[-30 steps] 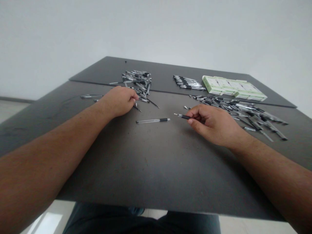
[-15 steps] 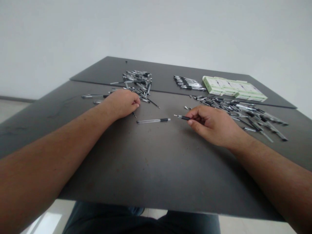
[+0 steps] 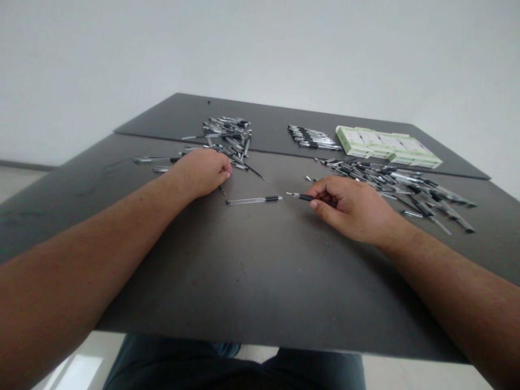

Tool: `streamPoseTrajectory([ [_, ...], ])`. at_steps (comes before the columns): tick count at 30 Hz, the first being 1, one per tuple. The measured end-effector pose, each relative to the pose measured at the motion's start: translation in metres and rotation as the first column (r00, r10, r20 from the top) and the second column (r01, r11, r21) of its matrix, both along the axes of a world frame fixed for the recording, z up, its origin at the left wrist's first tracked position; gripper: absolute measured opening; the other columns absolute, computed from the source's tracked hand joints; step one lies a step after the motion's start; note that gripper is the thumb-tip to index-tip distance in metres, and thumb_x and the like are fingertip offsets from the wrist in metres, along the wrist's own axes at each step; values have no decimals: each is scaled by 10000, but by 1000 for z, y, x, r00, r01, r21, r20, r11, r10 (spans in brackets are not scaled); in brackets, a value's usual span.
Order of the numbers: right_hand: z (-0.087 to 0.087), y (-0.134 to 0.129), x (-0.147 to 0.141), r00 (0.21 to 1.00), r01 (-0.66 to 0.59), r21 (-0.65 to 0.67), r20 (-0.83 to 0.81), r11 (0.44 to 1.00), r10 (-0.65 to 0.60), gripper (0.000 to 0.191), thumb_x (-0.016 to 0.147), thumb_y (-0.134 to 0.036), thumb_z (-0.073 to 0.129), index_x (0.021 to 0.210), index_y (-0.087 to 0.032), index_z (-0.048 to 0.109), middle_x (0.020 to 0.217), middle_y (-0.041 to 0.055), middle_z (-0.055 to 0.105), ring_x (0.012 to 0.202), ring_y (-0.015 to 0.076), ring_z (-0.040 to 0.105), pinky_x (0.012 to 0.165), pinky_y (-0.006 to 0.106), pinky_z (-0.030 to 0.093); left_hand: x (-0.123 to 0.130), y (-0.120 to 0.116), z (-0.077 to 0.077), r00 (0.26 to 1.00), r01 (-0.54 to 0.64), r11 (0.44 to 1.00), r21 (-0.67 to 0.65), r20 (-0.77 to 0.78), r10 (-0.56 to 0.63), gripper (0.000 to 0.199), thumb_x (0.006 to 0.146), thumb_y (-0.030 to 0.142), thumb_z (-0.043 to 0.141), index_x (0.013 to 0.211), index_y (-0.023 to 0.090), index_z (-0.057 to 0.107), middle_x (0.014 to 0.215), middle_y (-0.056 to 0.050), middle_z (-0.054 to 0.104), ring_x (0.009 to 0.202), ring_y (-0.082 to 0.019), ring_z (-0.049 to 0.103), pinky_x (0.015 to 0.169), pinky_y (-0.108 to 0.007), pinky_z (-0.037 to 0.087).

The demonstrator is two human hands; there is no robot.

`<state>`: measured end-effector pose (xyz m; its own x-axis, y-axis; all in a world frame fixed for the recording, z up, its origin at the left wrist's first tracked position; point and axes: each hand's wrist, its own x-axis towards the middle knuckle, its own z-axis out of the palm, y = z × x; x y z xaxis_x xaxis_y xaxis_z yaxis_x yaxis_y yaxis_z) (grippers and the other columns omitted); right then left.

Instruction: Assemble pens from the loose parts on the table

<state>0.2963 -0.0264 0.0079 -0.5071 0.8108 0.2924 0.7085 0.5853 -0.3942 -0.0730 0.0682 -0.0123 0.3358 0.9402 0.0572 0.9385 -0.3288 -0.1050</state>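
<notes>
Right hand pinches pen, tip out, rear hidden by fingers; left hand curled at left pile, blocking part of it, grip contents can't tell; barrel flat between hands, right pile partly occluded, boxes beyond, print unreadable.

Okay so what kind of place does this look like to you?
Perhaps a small assembly or packing workspace, though I can't be sure. There's a plain dark table with a loose pile of pens and pen parts, a neat row of pens and green-and-white boxes.
</notes>
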Motion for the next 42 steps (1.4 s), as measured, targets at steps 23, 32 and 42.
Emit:
streamPoseTrajectory([
  [23,-4,1,-1,999,-48,9,-15,999,48,81,1034,-283,708,1069,-258,776,908,31,817,790,215,736,732,327,503,-9,4,-6,999,0,1000,12,42,0,372,1014,453,636,1148,283,939,1147,-116,956,1155,-377,894,1062,-463,670],
  [32,-6,0,-1,997,-70,2,-34,998,70,77,1039,-249,712,1079,-257,777,927,33,818,815,212,745,735,314,509,-7,2,-4,999,54,998,13,7,-54,357,1022,434,591,989,274,908,1026,-138,931,1096,-372,889,1041,-456,656],
  [42,-6,-1,-2,997,-68,16,-26,998,69,74,1032,-238,719,1076,-262,773,920,31,815,794,216,727,734,325,507,24,-40,11,922,76,996,38,378,-84,362,1047,499,606,1151,265,862,981,-77,903,904,-297,842,893,-404,654],
])
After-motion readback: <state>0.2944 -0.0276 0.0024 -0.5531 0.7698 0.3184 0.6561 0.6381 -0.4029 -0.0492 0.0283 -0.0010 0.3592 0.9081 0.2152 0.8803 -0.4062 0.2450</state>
